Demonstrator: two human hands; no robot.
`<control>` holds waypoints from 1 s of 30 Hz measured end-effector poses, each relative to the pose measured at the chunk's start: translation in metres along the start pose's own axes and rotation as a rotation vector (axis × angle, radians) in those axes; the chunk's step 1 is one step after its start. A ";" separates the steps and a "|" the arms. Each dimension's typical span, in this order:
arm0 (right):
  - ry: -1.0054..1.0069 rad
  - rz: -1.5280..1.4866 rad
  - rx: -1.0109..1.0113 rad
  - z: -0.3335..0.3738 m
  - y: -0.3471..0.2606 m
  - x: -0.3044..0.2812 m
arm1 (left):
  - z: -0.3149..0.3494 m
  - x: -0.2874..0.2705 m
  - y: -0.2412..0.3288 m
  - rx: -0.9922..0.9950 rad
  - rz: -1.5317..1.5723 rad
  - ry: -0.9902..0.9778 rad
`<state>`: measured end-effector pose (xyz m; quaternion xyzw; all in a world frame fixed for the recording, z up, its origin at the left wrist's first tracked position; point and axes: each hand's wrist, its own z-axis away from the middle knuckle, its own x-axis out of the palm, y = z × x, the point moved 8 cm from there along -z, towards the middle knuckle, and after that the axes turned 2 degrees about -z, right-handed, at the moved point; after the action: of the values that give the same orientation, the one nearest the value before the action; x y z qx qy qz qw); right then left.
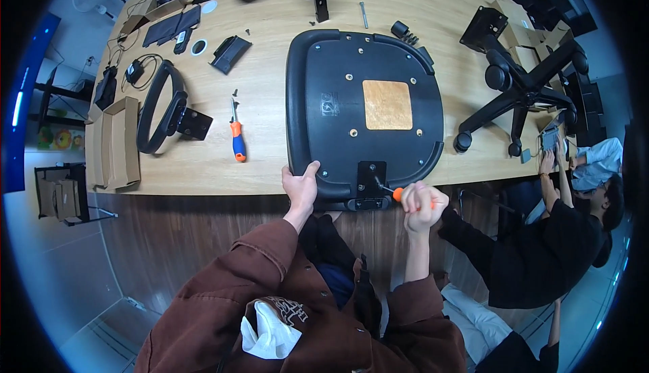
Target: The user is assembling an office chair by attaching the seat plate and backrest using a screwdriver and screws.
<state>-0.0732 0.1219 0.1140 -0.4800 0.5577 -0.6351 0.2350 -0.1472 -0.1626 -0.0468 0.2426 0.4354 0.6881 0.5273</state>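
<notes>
A black chair seat (324, 143) lies underside up at the table's near edge, with a square wooden patch in its middle. My left hand (301, 187) grips its near left corner, thumb on top and fingers partly hidden by the rim. At the seat's near edge sits a black metal bracket (368, 172) with screws in it. My right hand (424, 207) is closed around an orange-handled screwdriver (398, 194), most of whose handle is hidden. Its shaft slants left to the bracket; whether the tip sits in a screw is too small to tell.
Left of the seat lie another screwdriver (236, 140), a looped armrest (144, 116), a black plastic cover (230, 53) and an open cardboard box (122, 146). A bolt (364, 15) lies beyond the seat. At right stands a wheeled chair base (531, 92), with other people nearby.
</notes>
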 end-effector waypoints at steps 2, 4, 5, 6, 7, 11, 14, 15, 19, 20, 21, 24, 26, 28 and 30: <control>0.138 0.051 -0.029 0.004 -0.001 0.007 | 0.000 0.001 0.001 0.010 0.049 -0.006; 0.314 0.221 -0.100 0.014 -0.005 0.025 | 0.006 0.002 0.003 0.010 0.081 0.012; 0.338 0.363 -0.192 0.017 0.000 0.034 | 0.009 0.004 0.003 0.009 0.080 0.009; 0.369 0.395 -0.214 0.019 0.003 0.036 | 0.011 0.004 0.007 0.047 0.027 0.022; 0.396 0.421 -0.235 0.017 0.002 0.043 | 0.010 0.002 0.011 0.089 -0.026 0.040; 0.592 0.186 -0.172 0.005 0.003 0.022 | 0.014 -0.003 0.015 0.165 -0.098 0.115; 0.652 0.194 -0.192 0.008 0.005 0.022 | 0.014 -0.004 0.016 0.150 -0.139 0.129; 0.651 0.196 -0.194 0.007 0.004 0.023 | 0.015 -0.003 0.017 0.157 -0.118 0.125; 0.652 0.211 -0.169 0.007 -0.001 0.026 | 0.013 -0.002 0.016 0.190 -0.101 0.131; 0.630 0.215 -0.153 0.006 -0.001 0.025 | 0.013 -0.002 0.016 0.192 -0.096 0.125; 0.632 0.217 -0.162 0.005 -0.003 0.020 | 0.012 0.000 0.015 0.162 -0.101 0.091; 0.372 0.362 -0.104 -0.003 -0.003 0.005 | 0.009 0.000 0.012 0.125 -0.115 0.054; 0.197 0.781 -0.368 -0.012 -0.049 0.023 | 0.006 -0.003 0.009 0.105 -0.161 0.050; -0.119 1.203 -0.353 -0.013 -0.054 0.026 | 0.006 -0.002 0.007 0.093 -0.156 0.039; -0.399 1.442 -0.293 -0.014 -0.056 0.028 | 0.008 -0.004 0.012 0.089 -0.156 0.038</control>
<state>-0.0845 0.1201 0.1772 -0.1289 0.7586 -0.1453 0.6219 -0.1459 -0.1646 -0.0317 0.2180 0.4930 0.6295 0.5596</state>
